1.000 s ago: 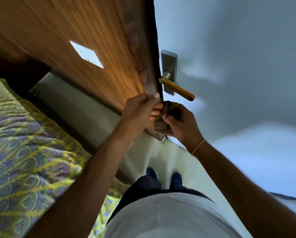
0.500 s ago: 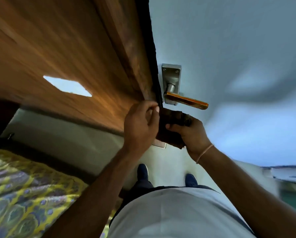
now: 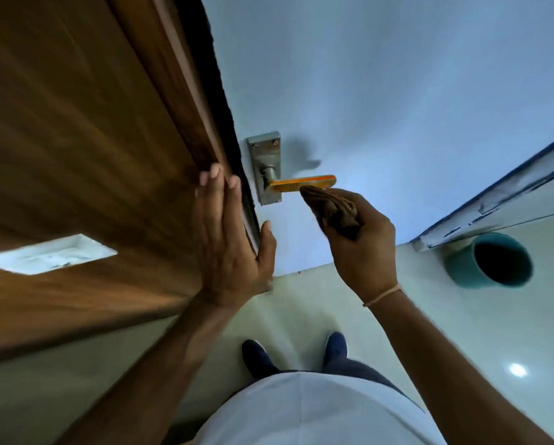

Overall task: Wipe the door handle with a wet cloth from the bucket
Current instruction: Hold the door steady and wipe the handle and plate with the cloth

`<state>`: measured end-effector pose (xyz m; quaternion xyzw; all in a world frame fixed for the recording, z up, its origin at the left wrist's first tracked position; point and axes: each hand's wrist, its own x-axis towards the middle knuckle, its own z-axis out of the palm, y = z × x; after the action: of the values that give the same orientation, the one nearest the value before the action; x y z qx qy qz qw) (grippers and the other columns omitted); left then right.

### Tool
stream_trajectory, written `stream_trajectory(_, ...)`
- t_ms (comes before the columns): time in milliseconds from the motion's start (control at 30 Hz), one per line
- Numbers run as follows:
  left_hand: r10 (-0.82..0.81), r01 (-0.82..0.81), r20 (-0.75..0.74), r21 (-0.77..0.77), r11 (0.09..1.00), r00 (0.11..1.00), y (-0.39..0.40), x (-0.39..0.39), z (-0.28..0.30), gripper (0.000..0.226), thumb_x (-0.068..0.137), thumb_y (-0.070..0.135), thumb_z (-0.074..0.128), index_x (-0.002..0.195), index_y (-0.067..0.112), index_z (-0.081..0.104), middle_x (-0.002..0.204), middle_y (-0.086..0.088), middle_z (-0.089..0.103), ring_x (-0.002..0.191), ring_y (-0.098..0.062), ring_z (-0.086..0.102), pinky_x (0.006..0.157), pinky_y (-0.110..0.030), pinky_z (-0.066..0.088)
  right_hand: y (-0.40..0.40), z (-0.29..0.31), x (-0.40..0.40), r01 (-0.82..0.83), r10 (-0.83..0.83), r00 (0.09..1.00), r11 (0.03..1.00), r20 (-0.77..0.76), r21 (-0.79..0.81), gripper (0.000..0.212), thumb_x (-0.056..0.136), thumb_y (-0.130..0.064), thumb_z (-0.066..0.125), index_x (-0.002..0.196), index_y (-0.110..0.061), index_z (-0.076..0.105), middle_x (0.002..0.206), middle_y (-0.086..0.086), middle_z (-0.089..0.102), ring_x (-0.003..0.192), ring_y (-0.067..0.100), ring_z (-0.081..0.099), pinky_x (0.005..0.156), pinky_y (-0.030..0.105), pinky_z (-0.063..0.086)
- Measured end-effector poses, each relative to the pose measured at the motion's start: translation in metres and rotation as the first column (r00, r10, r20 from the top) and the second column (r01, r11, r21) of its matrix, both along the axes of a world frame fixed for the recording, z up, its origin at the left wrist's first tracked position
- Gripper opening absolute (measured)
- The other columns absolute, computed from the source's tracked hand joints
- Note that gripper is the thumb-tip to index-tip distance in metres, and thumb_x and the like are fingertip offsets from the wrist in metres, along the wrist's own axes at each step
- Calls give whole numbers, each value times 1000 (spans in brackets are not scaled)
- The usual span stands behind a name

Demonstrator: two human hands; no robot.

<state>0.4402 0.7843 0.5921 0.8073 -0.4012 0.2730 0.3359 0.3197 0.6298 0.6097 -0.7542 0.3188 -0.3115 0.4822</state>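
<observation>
Two hands are at the door, each with its own job. The left hand (image 3: 229, 239) lies flat with straight fingers against the wooden door's edge (image 3: 185, 130), thumb hooked round to the pale face of the door (image 3: 397, 91); it looks meant to keep the door from swinging while the other hand works. The right hand (image 3: 362, 245) has its fingers curled tight round a bunched brown cloth (image 3: 330, 208), a folded tip poking out past the knuckles and touching the underside of the orange lever of the door handle (image 3: 301, 185). Bunching it that way gives a firm pad to rub with. The lever stands out level from a steel backplate (image 3: 265, 165) just beside the door's edge. A teal bucket (image 3: 490, 260) sits on the pale floor well off to the person's right, against the wall, its inside too dark to tell if it holds water. Whether the cloth is wet I cannot tell either. By my reckoning the wiping is only beginning: the cloth meets the lever near its free end, with the neck and plate yet to be covered.
</observation>
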Motion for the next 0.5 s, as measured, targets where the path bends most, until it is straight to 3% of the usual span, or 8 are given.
stream_trajectory(100, 79, -79, 22, 9, 997, 997, -6, 6, -4, 86, 90, 17, 77, 157, -14, 32, 164, -35, 31, 159, -48, 24, 129, -61, 28, -8, 12, 7, 33, -47, 998, 938, -32, -345, 45, 89, -1, 65, 129, -18, 75, 123, -3, 78, 119, 19, 71, 104, 32, 56)
stream_trajectory(233, 145, -150, 78, 49, 988, 986, -7, 13, -17, 92, 93, 23, 76, 161, -10, 25, 168, -33, 26, 163, -43, 17, 133, -55, 23, -15, 5, 44, -105, 59, 994, 769, -93, -630, 44, 91, -8, 70, 134, -16, 73, 135, 2, 73, 127, 30, 65, 105, 45, 53)
stream_trajectory(333, 180, -192, 120, 94, 977, 976, -3, 15, -23, 93, 97, 28, 71, 165, -5, 15, 173, -24, 16, 166, -32, 5, 135, -50, 16, -9, -13, 60, -254, 126, 966, 648, -227, -718, 52, 90, -7, 69, 141, -15, 67, 144, 6, 68, 134, 35, 61, 110, 48, 49)
stream_trajectory(400, 216, -237, 151, 137, 962, 965, 1, 16, -26, 92, 99, 28, 69, 166, -3, 14, 173, -20, 12, 166, -29, 2, 136, -49, 14, -3, -22, 58, -348, 174, 936, 577, -305, -739, 54, 97, -9, 53, 151, -14, 58, 153, 6, 60, 145, 34, 52, 120, 50, 41)
stream_trajectory(500, 237, -270, 181, 185, 945, 954, 2, 16, -29, 93, 100, 29, 68, 167, -2, 11, 174, -19, 10, 166, -29, -1, 136, -49, 14, -16, -31, 46, -371, 164, 927, 548, -339, -749, 61, 96, -7, 47, 157, -14, 50, 160, 7, 53, 152, 32, 44, 125, 50, 35)
